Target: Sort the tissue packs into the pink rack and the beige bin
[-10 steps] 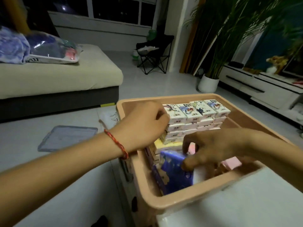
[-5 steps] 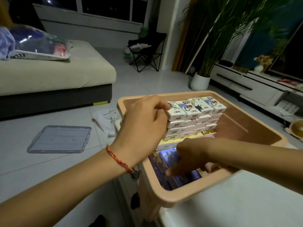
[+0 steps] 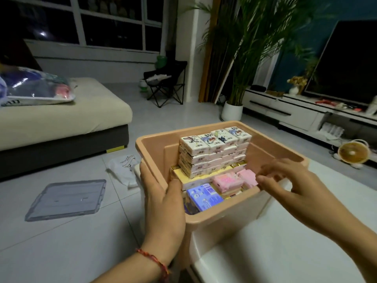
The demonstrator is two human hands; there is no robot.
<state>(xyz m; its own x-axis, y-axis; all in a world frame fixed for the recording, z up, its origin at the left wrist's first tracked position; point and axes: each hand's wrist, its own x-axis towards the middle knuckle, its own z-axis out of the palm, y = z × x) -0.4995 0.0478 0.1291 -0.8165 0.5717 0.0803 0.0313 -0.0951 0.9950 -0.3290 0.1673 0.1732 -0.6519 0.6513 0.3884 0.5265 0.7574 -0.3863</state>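
Left hand (image 3: 161,203) clamps the left wall of the beige rectangular plastic bin (image 3: 224,214): thumb inside against the wall, the other fingers wrapped round the outside, and a red woven string bracelet (image 3: 155,260) on that wrist. Right hand (image 3: 289,186) hangs over the bin's near right corner with fingers spread and loosely bent, holding nothing. Its fingertips (image 3: 260,178) are just beside the pink soft tissue packs (image 3: 228,180); cannot tell if they touch. The tissue packs are all inside the bin. A tall block of white cartoon-printed tissue packs (image 3: 214,152) is stacked in rows at the far side, rising above the rim. Flat yellow tissue packs (image 3: 181,174) lie under and in front of that block, the pink ones to their right. A blue barcode-labelled tissue pack (image 3: 204,196) lies tilted nearest the front wall. A white smooth desk (image 3: 285,242) runs along the bin's right and near side, touching it. A grey flat plastic lid (image 3: 65,198) lies on the tiled floor, well apart to the left.
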